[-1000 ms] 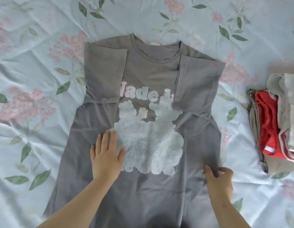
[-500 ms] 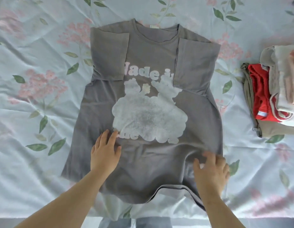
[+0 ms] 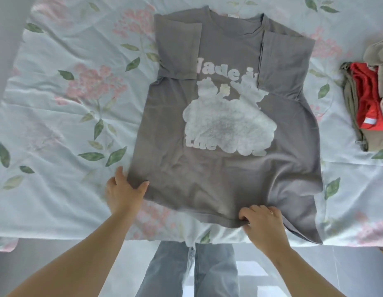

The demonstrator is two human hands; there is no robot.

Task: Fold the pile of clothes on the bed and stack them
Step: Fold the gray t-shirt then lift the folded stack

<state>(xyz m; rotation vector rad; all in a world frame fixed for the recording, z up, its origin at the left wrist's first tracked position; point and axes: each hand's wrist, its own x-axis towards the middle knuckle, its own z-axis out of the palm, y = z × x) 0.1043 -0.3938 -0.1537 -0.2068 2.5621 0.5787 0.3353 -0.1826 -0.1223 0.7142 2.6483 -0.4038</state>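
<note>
Gripping tee (image 3: 229, 179) hem: L hand (image 3: 124, 194) at corner, R hand (image 3: 263, 224) right-centre.

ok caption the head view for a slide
Left hand and right hand grip the hem of a grey t-shirt, sleeves folded in, on a floral bed by a stack.

Cannot read the whole print (image 3: 227, 116) on the T-shirt (image 3: 225, 181): up beyond the right hand (image 3: 263, 226), lost under the folded sleeve (image 3: 282, 65) after "Made i"; lower line too faded past "the". Tucked out of sight under the hem, the right hand's fingertips; likewise most fingers of the left hand (image 3: 122, 194) beneath the gripped corner, slightly blurred. Well right of the right hand, cut by the edge: stack of folded clothes (image 3: 366, 103). Below both hands, jeans (image 3: 175, 271) cropped at the bottom.
</note>
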